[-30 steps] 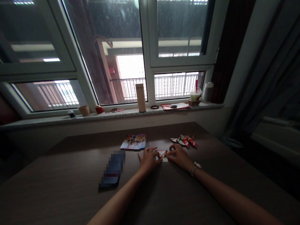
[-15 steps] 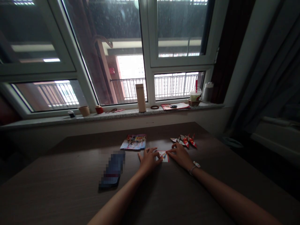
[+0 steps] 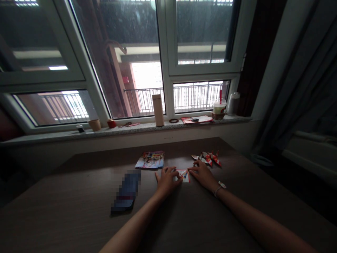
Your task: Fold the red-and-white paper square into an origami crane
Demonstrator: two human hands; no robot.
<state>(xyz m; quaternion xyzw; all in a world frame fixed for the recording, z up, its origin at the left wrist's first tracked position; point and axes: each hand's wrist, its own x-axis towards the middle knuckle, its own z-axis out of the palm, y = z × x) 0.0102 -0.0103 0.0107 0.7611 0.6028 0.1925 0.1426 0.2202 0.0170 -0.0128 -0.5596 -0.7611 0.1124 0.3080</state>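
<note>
The left hand (image 3: 167,181) curls over the near-left part of a small folded paper (image 3: 185,176), its thumb and forefinger tips meeting on or just above the sheet; whether they pinch it, I cannot tell. The right hand (image 3: 202,175) has its fingertips drawn close together at the paper's far right corner, seemingly touching; here too a pinch cannot be made out. The paper, white with red and coloured print, lies on the dark surface (image 3: 79,196) between the two hands.

Just beyond the paper and to its right sits a cluster of red-and-white folded paper figures (image 3: 210,160). Beyond it to the left lies a stack of printed sheets (image 3: 150,160). Left of the paper and nearer the person is a dark blue object (image 3: 127,191), blurred by pixels. Well beyond the paper, a window sill (image 3: 142,128) carries a beige flask (image 3: 158,110) and a drink cup (image 3: 219,107).
</note>
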